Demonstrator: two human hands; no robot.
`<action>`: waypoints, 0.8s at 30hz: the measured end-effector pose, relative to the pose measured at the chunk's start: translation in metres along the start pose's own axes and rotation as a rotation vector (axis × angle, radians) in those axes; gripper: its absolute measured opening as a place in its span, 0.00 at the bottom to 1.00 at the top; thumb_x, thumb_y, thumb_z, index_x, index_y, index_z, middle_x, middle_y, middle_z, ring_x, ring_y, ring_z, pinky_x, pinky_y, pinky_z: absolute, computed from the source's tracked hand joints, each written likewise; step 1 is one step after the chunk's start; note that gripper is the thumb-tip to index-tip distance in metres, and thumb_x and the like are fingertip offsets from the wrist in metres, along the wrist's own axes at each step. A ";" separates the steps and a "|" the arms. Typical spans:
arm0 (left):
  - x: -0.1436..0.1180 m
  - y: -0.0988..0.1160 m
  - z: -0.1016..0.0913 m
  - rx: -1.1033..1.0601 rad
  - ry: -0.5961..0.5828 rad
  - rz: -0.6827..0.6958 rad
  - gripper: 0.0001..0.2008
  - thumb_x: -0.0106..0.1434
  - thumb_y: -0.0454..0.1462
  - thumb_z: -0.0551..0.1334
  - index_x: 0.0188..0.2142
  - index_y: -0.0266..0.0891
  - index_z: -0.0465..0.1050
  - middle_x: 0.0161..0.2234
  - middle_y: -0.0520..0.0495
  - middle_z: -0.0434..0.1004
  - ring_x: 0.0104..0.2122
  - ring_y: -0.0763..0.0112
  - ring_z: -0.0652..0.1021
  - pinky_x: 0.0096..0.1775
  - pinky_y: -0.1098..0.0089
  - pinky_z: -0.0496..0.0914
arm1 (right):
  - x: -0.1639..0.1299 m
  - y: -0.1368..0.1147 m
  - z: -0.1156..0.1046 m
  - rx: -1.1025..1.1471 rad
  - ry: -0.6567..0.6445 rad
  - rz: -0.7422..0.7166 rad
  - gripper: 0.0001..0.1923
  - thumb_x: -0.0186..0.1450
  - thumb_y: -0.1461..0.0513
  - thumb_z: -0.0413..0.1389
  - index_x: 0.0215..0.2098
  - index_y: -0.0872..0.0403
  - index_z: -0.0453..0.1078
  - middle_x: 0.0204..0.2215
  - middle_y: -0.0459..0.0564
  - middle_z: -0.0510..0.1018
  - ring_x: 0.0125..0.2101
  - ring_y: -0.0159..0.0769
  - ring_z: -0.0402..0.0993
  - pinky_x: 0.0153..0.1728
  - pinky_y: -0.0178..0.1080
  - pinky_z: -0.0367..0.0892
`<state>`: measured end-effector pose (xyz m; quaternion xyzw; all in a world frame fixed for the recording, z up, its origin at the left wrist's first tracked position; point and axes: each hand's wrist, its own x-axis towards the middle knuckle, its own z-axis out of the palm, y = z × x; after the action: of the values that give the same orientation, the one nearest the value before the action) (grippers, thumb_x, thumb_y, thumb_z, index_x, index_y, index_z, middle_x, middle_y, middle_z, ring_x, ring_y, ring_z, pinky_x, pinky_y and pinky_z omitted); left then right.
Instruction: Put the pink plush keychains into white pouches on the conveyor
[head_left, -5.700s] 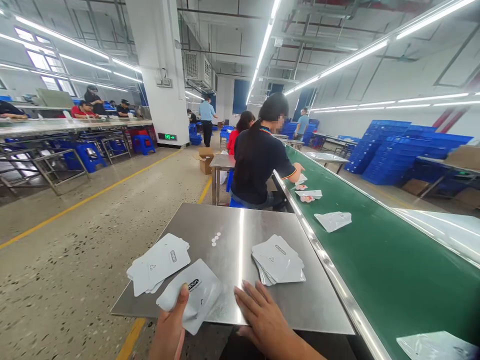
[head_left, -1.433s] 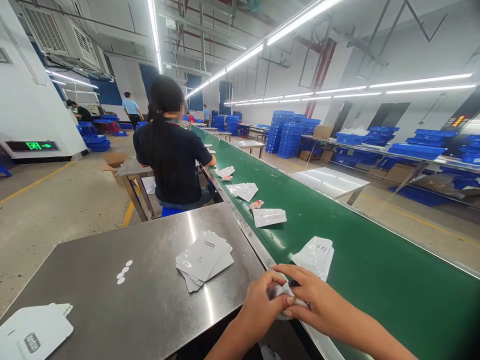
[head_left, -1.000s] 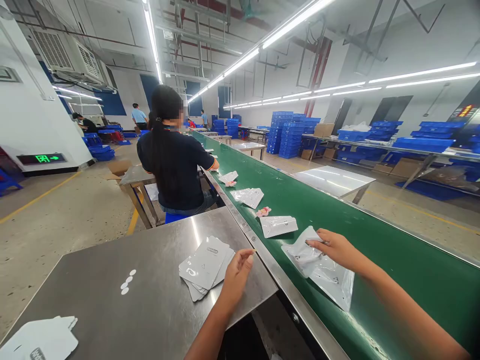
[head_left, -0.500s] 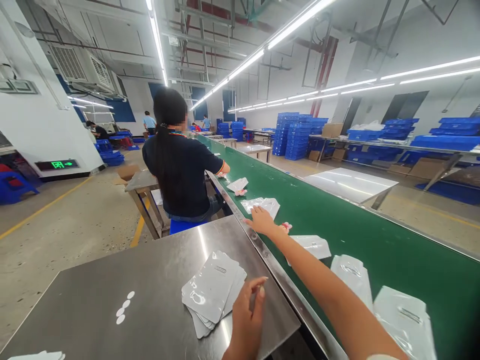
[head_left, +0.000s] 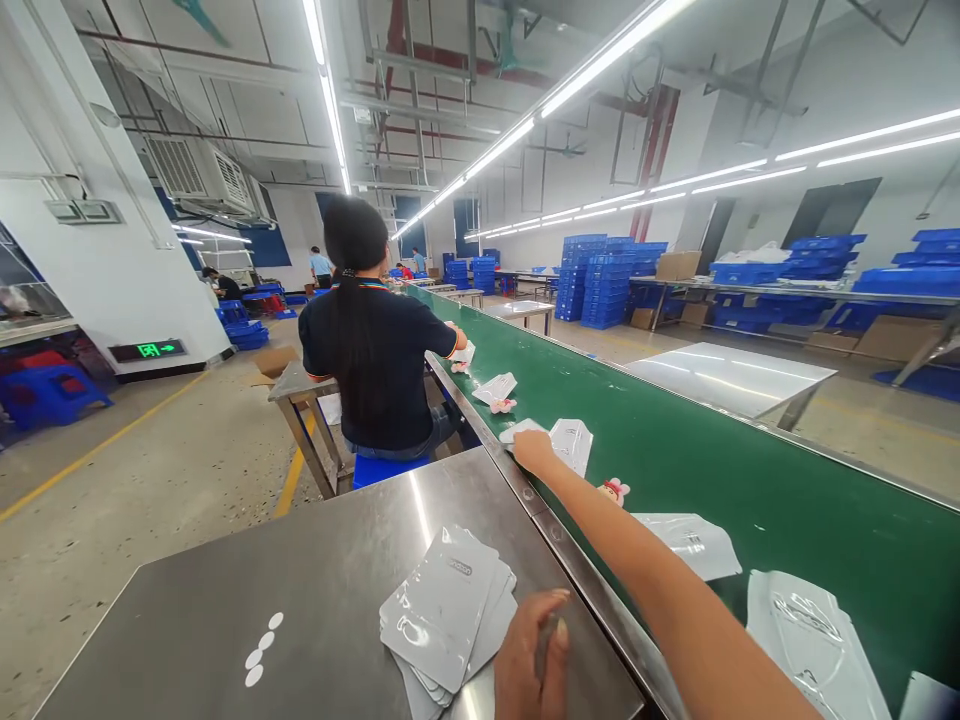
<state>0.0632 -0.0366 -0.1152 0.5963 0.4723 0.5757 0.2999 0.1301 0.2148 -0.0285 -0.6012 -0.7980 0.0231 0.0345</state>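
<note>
My right hand (head_left: 534, 452) reaches over the green conveyor belt, its fingers closed on the edge of a white plastic pouch (head_left: 517, 431). Beside it another white pouch (head_left: 574, 446) lies on the belt; whether the two are one piece I cannot tell. At the bottom, my left hand (head_left: 529, 655) hovers next to a fanned stack of flat white pouches (head_left: 442, 605) on the metal table. Its curled index finger and thumb are apart, with nothing visible between them. A small pink-eared figure (head_left: 616, 491) lies on the belt by my right forearm.
More pouches (head_left: 694, 545) lie along the belt (head_left: 675, 440), nearer to me. Several white round discs (head_left: 255, 658) rest on the metal table (head_left: 322, 570). A co-worker in a dark shirt (head_left: 367, 350) sits ahead, left of the belt. Blue crates (head_left: 607, 280) are stacked beyond.
My right hand has gone from outstretched fingers over a pouch to closed on one. Pouches and the pink-eared figure appear shifted along the belt, and the view has turned slightly left.
</note>
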 end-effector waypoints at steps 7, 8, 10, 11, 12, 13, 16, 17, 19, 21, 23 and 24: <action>0.015 0.026 -0.006 0.361 0.107 -0.014 0.39 0.58 0.35 0.59 0.64 0.41 0.38 0.65 0.43 0.37 0.63 0.58 0.46 0.60 0.54 0.51 | -0.144 0.002 -0.034 0.531 0.046 -0.107 0.10 0.64 0.60 0.44 0.31 0.54 0.65 0.24 0.42 0.70 0.27 0.29 0.68 0.25 0.30 0.61; 0.015 0.027 -0.002 0.402 0.086 0.010 0.41 0.56 0.34 0.61 0.64 0.41 0.38 0.65 0.42 0.38 0.63 0.57 0.46 0.60 0.52 0.48 | -0.166 0.004 -0.037 0.721 -0.029 -0.099 0.08 0.62 0.61 0.45 0.30 0.54 0.64 0.21 0.41 0.68 0.24 0.28 0.67 0.23 0.29 0.60; 0.012 0.027 0.007 0.414 0.042 0.066 0.36 0.57 0.35 0.60 0.62 0.40 0.47 0.63 0.41 0.49 0.62 0.55 0.52 0.60 0.51 0.47 | -0.203 0.010 -0.043 1.055 -0.224 -0.082 0.04 0.60 0.61 0.47 0.30 0.54 0.62 0.18 0.39 0.65 0.22 0.29 0.67 0.23 0.31 0.62; 0.009 0.026 0.010 0.388 0.017 0.073 0.30 0.58 0.35 0.59 0.60 0.39 0.54 0.60 0.40 0.57 0.60 0.54 0.57 0.60 0.52 0.49 | -0.218 0.014 -0.046 1.132 -0.287 -0.084 0.05 0.61 0.60 0.48 0.31 0.54 0.61 0.18 0.40 0.65 0.23 0.30 0.68 0.25 0.32 0.63; 0.006 0.026 0.013 0.343 -0.010 0.054 0.24 0.60 0.37 0.56 0.57 0.39 0.60 0.56 0.40 0.64 0.58 0.54 0.62 0.58 0.52 0.53 | -0.230 0.020 -0.050 1.154 -0.286 -0.088 0.06 0.61 0.58 0.49 0.32 0.54 0.62 0.20 0.41 0.68 0.25 0.31 0.69 0.27 0.33 0.65; 0.003 0.026 0.014 0.282 -0.046 0.014 0.20 0.62 0.38 0.54 0.53 0.39 0.65 0.52 0.40 0.69 0.55 0.54 0.66 0.56 0.53 0.58 | -0.239 0.025 -0.053 1.130 -0.223 -0.093 0.09 0.62 0.56 0.50 0.35 0.53 0.63 0.25 0.43 0.70 0.28 0.32 0.69 0.29 0.34 0.65; -0.002 0.035 0.010 0.052 -0.188 -0.146 0.18 0.65 0.43 0.51 0.47 0.38 0.71 0.42 0.41 0.76 0.46 0.56 0.73 0.49 0.58 0.66 | -0.255 0.043 -0.054 0.885 0.039 -0.147 0.18 0.60 0.51 0.54 0.44 0.51 0.66 0.38 0.48 0.72 0.33 0.33 0.67 0.32 0.34 0.63; -0.002 0.039 0.007 -0.031 -0.240 -0.189 0.18 0.64 0.45 0.52 0.46 0.37 0.72 0.40 0.41 0.77 0.44 0.57 0.74 0.48 0.60 0.66 | -0.258 0.047 -0.052 0.813 0.064 -0.189 0.18 0.59 0.50 0.55 0.43 0.50 0.68 0.38 0.48 0.71 0.32 0.32 0.66 0.32 0.34 0.62; 0.000 0.045 0.003 -0.201 -0.331 -0.275 0.19 0.61 0.47 0.56 0.43 0.35 0.73 0.39 0.41 0.77 0.43 0.57 0.74 0.47 0.62 0.66 | -0.259 0.055 -0.045 0.750 0.012 -0.287 0.16 0.60 0.49 0.54 0.35 0.52 0.71 0.32 0.47 0.71 0.28 0.31 0.64 0.29 0.33 0.60; 0.002 0.048 0.001 -0.391 -0.405 -0.426 0.22 0.58 0.49 0.60 0.43 0.33 0.73 0.40 0.40 0.77 0.41 0.58 0.75 0.44 0.63 0.67 | -0.253 0.064 -0.038 0.765 -0.070 -0.346 0.17 0.60 0.48 0.54 0.32 0.53 0.72 0.29 0.46 0.71 0.28 0.30 0.65 0.29 0.32 0.60; 0.002 0.045 0.002 -0.561 -0.440 -0.589 0.25 0.56 0.50 0.61 0.45 0.32 0.71 0.38 0.39 0.77 0.38 0.59 0.76 0.40 0.63 0.69 | -0.239 0.081 -0.035 0.753 -0.109 -0.253 0.19 0.60 0.47 0.52 0.38 0.52 0.72 0.31 0.47 0.73 0.30 0.32 0.67 0.30 0.32 0.61; 0.001 0.043 0.004 -0.621 -0.440 -0.643 0.26 0.55 0.51 0.62 0.45 0.31 0.71 0.37 0.39 0.77 0.36 0.60 0.76 0.39 0.64 0.69 | -0.230 0.092 -0.034 0.708 -0.096 -0.137 0.20 0.61 0.47 0.51 0.40 0.52 0.71 0.32 0.47 0.74 0.31 0.33 0.69 0.30 0.32 0.62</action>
<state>0.0759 -0.0508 -0.0767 0.4105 0.3641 0.4278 0.7182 0.2846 0.0186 -0.0077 -0.4955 -0.7796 0.3239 0.2043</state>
